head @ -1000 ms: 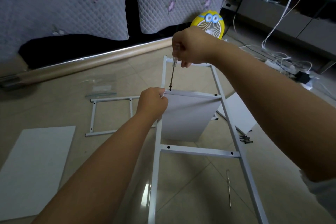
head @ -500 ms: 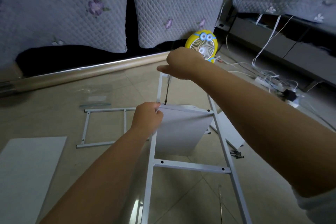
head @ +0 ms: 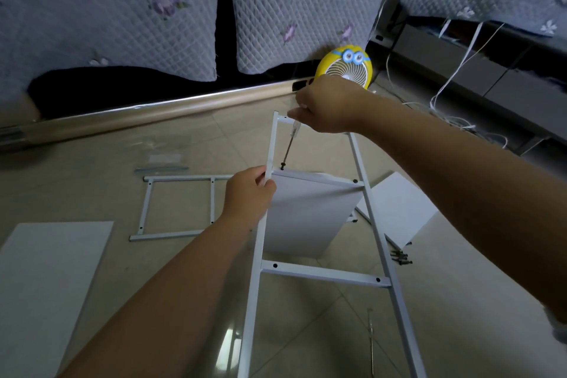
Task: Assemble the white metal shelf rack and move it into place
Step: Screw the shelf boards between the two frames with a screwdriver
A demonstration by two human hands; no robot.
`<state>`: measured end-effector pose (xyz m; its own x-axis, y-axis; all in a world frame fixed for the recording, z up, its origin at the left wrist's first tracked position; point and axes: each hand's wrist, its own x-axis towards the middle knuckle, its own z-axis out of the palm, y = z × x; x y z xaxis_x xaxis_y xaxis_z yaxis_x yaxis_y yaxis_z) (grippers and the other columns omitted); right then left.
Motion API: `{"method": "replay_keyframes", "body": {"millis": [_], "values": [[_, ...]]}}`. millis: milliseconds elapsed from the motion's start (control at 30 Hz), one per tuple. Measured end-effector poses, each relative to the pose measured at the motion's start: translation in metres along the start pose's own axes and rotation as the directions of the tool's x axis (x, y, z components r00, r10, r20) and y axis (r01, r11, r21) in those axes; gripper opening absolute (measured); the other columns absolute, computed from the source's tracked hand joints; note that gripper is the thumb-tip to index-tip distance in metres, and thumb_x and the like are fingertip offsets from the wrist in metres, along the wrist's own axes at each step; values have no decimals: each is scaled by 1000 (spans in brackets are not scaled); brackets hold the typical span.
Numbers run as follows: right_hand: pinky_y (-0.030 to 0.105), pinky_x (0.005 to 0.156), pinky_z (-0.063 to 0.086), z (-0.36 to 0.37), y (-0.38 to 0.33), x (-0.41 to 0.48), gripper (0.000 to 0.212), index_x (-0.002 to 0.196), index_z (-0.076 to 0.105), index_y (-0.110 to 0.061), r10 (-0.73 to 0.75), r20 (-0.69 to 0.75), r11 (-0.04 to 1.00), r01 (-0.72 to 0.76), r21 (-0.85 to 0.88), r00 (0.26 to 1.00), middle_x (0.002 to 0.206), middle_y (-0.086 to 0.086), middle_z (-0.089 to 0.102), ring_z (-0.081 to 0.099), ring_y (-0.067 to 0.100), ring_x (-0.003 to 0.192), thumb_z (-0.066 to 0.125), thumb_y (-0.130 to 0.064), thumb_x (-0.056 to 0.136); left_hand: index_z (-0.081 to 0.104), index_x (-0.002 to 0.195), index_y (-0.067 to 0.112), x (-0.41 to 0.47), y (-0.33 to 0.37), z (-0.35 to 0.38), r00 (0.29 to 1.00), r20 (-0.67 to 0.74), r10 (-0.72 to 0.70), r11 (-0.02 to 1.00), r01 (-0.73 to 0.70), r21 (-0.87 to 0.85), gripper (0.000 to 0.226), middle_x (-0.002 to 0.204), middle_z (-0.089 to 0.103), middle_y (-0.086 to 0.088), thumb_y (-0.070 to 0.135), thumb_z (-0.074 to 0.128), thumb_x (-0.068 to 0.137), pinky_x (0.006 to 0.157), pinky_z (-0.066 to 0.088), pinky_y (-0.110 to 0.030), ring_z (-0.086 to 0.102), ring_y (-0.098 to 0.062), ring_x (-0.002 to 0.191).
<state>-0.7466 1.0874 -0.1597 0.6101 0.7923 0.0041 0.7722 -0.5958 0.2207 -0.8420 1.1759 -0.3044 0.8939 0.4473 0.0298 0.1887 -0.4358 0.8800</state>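
The white ladder-shaped side frame (head: 325, 275) stands tilted up from the tiled floor (head: 306, 331), running from the floor's near edge toward the far wall. The left hand (head: 250, 196) is closed around the frame's left rail, just below the point where a white shelf panel (head: 310, 218) meets it. The right hand (head: 329, 104) is clenched over the handle of a screwdriver (head: 290, 146) near the frame's top rung, with the shaft angled down to a dark screw (head: 282, 167) at the panel's upper left corner, right beside the left thumb. A second dark screw (head: 355, 181) sits at the panel's upper right corner, on the right rail. The lower rung shows 2 open holes.

Flat on the floor to the left of the left hand lies a second white frame (head: 178, 209), its right end hidden behind the left wrist. A white board (head: 46, 285) lies at the floor's near left edge, and another white panel (head: 402, 212) lies behind the right rail. Several loose dark screws (head: 400, 258) lie just right of that rail. A thin metal rod (head: 371, 344) rests on the tiles between the rails near the bottom edge. A clear plastic bag (head: 162, 156) lies farther back. At the far side, a yellow cartoon-faced fan (head: 345, 69) stands just behind the right hand, below hanging quilted floral covers (head: 107, 9); white cables (head: 454, 120) trail along the floor's right edge.
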Motion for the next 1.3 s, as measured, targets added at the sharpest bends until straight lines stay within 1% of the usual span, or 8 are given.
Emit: {"method": "replay_keyframes", "body": {"millis": [100,267,467,567,700,933,1100,1300], "values": [[29,66,30,9,1,6,48,53,27,-13,151,-8,986,-150,66,989,62,6,33,39,21,75,36,-30,97,56,81,7,1,-2,1,1000,-7,-19,1000,19,2,12,59,41,5,11,51,92,51,28,-8,38,-8,54],[26,70,45,16,14,2,59,53,46,-4,285,103,937,-299,178,953,52,6,50,48,18,49,33,-41,97,52,74,5,0,-3,1,1000,11,-23,1000,23,-3,18,57,38,2,10,51,92,50,27,-9,34,-8,53],[27,71,36,15,7,-7,35,125,49,-4,131,83,921,-153,359,988,106,16,63,57,26,90,45,-23,96,56,82,6,0,-3,1,1000,9,-24,999,24,-23,13,64,46,-2,12,50,92,55,32,-13,42,-11,62],[29,67,32,23,4,-1,20,95,61,-2,106,-139,953,-60,297,985,82,10,62,53,29,86,52,-20,92,53,81,9,1,-5,2,1000,-6,-10,999,10,-36,10,72,47,-10,11,51,91,57,32,-16,42,-15,67],[32,52,20,26,-4,7,50,53,28,-17,239,-208,901,-137,411,949,53,-4,32,37,20,64,64,-32,84,56,77,9,2,-8,4,1000,-1,-11,1000,11,-26,16,69,47,-8,11,51,91,57,33,-16,41,-12,63],[15,57,54,20,5,5,14,96,60,9,235,15,634,-165,755,972,65,6,60,58,0,42,52,2,88,49,70,18,5,-10,4,1000,7,-14,999,14,-40,22,73,51,-7,12,51,91,58,33,-12,46,-15,72],[5,54,46,13,9,1,13,95,60,7,151,6,755,-119,645,989,78,17,66,58,-4,41,50,2,89,53,74,6,5,-11,3,1000,-11,20,999,-20,-31,16,65,41,-7,10,52,90,49,29,-9,34,-9,57],[14,44,46,14,1,10,29,71,44,-2,132,55,902,-142,408,990,51,7,61,47,2,24,41,-16,97,55,74,-8,3,-12,3,1000,-9,30,999,-30,-24,19,65,36,-12,6,51,88,54,24,-21,31,-14,58]]}}
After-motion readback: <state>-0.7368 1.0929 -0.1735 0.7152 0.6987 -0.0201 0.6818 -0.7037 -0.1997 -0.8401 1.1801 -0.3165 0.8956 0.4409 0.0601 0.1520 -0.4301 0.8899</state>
